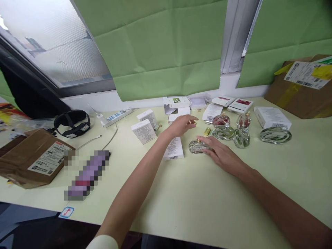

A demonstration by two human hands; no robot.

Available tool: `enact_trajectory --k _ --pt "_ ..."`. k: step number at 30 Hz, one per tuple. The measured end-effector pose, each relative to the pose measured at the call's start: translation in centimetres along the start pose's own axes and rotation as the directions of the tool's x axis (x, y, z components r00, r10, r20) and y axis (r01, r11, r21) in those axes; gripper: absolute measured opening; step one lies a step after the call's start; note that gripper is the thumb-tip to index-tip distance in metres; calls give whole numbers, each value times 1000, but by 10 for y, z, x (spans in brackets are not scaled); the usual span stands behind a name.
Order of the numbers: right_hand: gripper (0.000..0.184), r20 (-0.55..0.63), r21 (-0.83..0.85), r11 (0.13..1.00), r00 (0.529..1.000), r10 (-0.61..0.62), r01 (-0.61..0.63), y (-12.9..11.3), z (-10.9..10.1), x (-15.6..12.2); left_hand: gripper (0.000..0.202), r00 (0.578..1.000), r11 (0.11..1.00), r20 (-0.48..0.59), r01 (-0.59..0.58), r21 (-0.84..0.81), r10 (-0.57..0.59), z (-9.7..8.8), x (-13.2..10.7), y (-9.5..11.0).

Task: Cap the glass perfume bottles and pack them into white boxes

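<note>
sticker (66, 212): red mark, unclear; carton labels (46, 159), white boxes (144, 131): print unreadable

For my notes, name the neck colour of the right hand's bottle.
The neck is gold; head view.

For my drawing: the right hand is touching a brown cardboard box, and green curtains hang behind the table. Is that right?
Not quite: the head view shows the right hand touching a glass bottle instead. Green curtains do hang behind the table.
</note>
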State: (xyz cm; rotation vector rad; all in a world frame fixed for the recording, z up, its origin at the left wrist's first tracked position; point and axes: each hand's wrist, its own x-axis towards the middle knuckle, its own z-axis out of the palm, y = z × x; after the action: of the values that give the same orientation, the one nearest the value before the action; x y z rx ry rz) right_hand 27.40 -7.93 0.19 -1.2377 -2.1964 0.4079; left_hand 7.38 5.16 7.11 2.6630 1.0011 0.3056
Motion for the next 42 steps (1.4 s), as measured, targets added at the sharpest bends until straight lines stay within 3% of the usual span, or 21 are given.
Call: enact_trajectory --k 2,4,8,11,28,42 --pt "51 1 -5 1000 1000 -3 3 1 0 0 36 997 982 -73 18 -191 -33 -16 -18 7" --pt "52 -5 -18 1000 1000 -7 7 3 1 -1 34 1000 963 -19 6 -269 -12 -32 -32 17" --pt "53 -22 -39 999 1000 -1 0 4 3 0 30 998 958 21 -45 -285 53 -56 -46 36" --pt "55 -39 -34 999 999 34 -35 5 5 0 28 998 966 8 -63 -249 67 -62 -48 45" --pt "77 -94 50 993 990 108 -103 0 4 0 30 989 958 -2 -144 -248 148 -40 -48 51" --pt "69 -85 -4 999 995 51 -51 0 3 2 26 985 975 57 -149 -167 160 -33 -46 56"
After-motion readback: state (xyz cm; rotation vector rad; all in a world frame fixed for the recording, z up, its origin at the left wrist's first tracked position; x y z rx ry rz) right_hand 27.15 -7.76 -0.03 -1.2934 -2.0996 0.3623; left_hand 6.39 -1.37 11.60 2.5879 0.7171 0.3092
